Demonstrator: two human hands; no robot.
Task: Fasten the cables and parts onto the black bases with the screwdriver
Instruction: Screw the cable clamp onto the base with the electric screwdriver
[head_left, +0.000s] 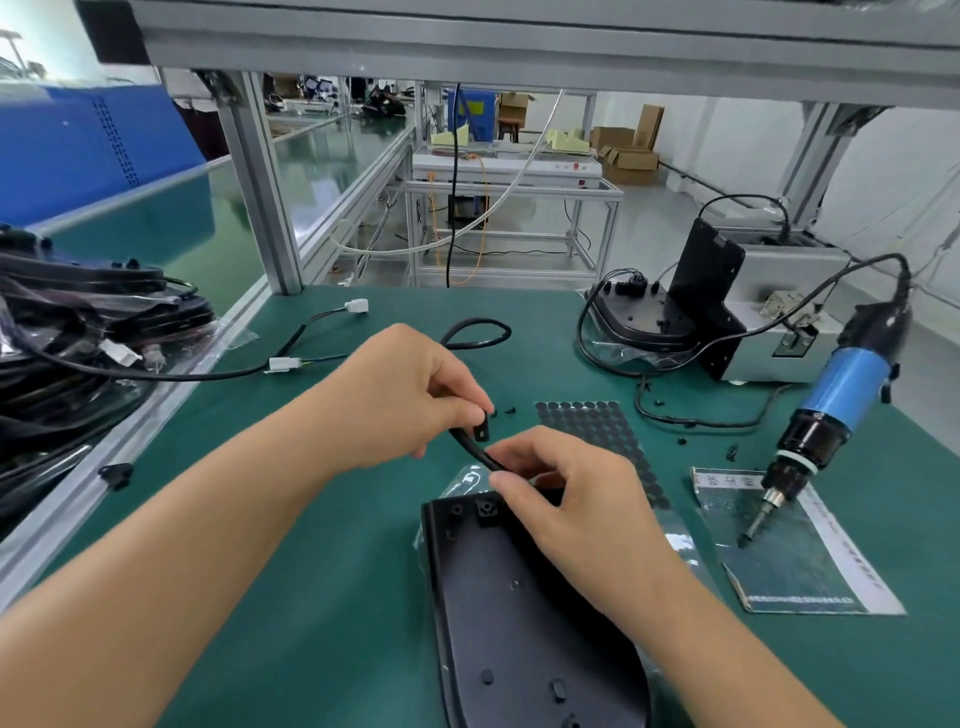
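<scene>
**Cable end held just above the base's top edge**

The black base (519, 613) lies nearest the camera, flat on the green bench (322, 597), its long axis running from the camera away toward the hands, with its small mounting posts at the far edge. Just beyond that edge the black cable (470, 451) runs between both hands, slanting from upper left down to lower right. The right hand (566, 499) rests over the far right corner of the base, fingers curled and pinching the lower end of the cable. The left hand (410, 395) is a little farther off, thumb and forefinger pinching the cable beside a small black clip (482, 430) that sits on it.

The coming move turns on this: the clip hangs just past and above the mounting posts, so it needs to come down and toward the camera to seat. The right hand is the nearer one to the posts; the left steers the clip.

Loose black screws (509, 411) lie on the bench just beyond the left fingers, next to a sheet of round black pads (597, 441). The blue screwdriver (831, 410) stands off to the right, tip down on a booklet (800, 561), well apart from both hands. Another base (644, 312) lies farther back on the bench, and more bagged ones (78, 322) are piled at the left.
</scene>
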